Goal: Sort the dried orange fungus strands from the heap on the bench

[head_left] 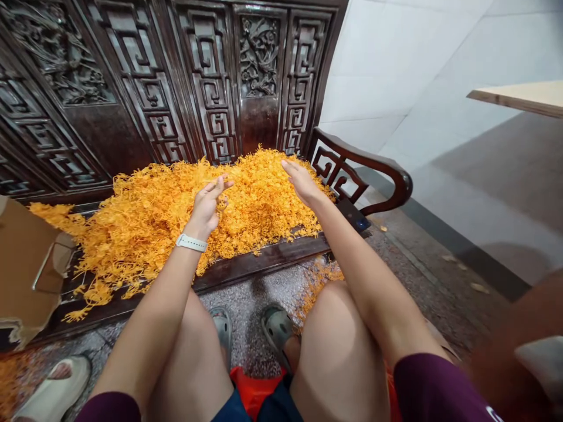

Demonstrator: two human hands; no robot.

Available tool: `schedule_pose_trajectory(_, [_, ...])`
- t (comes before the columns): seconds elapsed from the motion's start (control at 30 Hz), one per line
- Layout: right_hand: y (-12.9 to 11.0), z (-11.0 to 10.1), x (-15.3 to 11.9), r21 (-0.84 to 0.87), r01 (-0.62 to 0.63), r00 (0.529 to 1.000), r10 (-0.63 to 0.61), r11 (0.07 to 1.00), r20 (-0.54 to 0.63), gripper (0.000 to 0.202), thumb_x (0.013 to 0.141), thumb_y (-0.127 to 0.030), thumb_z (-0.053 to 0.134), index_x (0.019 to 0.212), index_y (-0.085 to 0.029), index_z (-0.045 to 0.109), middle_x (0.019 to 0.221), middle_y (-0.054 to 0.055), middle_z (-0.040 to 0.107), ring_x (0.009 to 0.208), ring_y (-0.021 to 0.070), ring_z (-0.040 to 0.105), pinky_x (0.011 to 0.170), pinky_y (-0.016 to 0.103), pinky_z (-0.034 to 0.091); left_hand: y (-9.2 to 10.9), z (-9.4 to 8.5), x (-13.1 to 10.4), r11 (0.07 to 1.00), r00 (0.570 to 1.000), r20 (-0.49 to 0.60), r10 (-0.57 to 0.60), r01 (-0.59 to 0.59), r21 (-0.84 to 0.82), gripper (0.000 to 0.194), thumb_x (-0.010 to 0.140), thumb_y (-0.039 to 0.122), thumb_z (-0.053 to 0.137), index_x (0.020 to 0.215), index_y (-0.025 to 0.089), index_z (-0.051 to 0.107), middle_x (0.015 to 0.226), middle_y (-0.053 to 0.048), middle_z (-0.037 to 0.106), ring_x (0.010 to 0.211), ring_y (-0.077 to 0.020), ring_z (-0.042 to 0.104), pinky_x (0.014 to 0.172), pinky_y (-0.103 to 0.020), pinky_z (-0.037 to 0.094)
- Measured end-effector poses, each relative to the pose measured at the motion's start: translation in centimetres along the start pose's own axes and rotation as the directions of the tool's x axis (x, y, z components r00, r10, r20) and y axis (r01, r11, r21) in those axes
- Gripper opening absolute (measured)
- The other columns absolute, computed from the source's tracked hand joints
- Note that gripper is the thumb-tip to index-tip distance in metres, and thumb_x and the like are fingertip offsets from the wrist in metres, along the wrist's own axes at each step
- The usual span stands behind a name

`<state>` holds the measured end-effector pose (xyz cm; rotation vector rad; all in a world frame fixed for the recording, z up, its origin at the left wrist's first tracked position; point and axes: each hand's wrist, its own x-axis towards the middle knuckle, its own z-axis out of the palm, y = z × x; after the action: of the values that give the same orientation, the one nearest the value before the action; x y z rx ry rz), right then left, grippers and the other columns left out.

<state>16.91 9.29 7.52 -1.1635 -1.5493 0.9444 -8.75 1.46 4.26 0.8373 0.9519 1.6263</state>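
Observation:
A large heap of orange, spidery plastic flower pieces (149, 205) covers the seat of a dark carved wooden bench (264, 256). My left hand (207, 202), with a pale watch band on its wrist, is over the middle of the heap. Its fingers are bent together, and an orange flower piece (223, 203) shows at them, partly hidden by the fingers. To the right, my right hand (301, 180) reaches over the heap with its fingers stretched out. Nothing shows in it, though its palm side is partly turned away.
A torn cardboard box (30, 258) stands at the bench's left end. A curved armrest (365, 161) bounds the right end, with a small dark object (354, 215) below it. Orange bits (319, 284) lie on the floor. A board edge (519, 99) juts in at right; another person's foot (57, 387) is lower left.

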Motion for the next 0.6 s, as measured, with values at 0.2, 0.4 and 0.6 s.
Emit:
schedule_pose_trajectory(0.2, [-1.0, 4.9, -3.5, 0.3, -0.232, 0.964, 0.176, 0.925, 0.201, 0.052, 0.09, -0.071, 0.066, 0.108, -0.023, 0.057, 0.077, 0.003, 0.065, 0.059, 0.0173, 0.058, 0.051, 0.03, 0.043, -2.4, 3.0, -0.8, 0.97, 0.985, 0.101, 0.142, -0.159, 0.185, 0.02, 0.08, 0.036, 0.088, 0.093, 0.021, 0.084, 0.113, -0.01, 0.08, 0.108, -0.0232, 0.07, 0.074, -0.029, 0.053])
schedule_pose_trajectory(0.4, [0.9, 6.1, -3.3, 0.096, 0.089, 0.992, -0.079, 0.991, -0.102, 0.035, 0.098, -0.054, 0.065, 0.089, -0.025, 0.049, 0.069, -0.003, 0.043, 0.064, 0.0126, 0.041, 0.06, 0.027, 0.032, -4.9, 5.8, -0.7, 0.96, 0.973, 0.128, 0.191, -0.212, 0.185, 0.025, 0.078, 0.04, 0.09, 0.087, 0.018, 0.083, 0.093, -0.011, 0.08, 0.093, -0.0224, 0.071, 0.083, -0.035, 0.055])
schedule_pose_trajectory(0.6, [-1.0, 5.9, -5.1, 0.036, 0.133, 0.97, -0.138, 0.99, 0.203, 0.026, 0.091, -0.033, 0.077, 0.093, -0.024, 0.053, 0.073, 0.0, 0.044, 0.078, 0.0194, 0.05, 0.065, 0.029, 0.034, -5.5, 6.0, 2.0, 0.995, 0.994, -0.076, 0.083, -0.079, 0.056, 0.018, 0.085, 0.028, 0.081, 0.075, 0.018, 0.071, 0.082, -0.005, 0.072, 0.08, -0.0157, 0.067, 0.074, -0.03, 0.051])
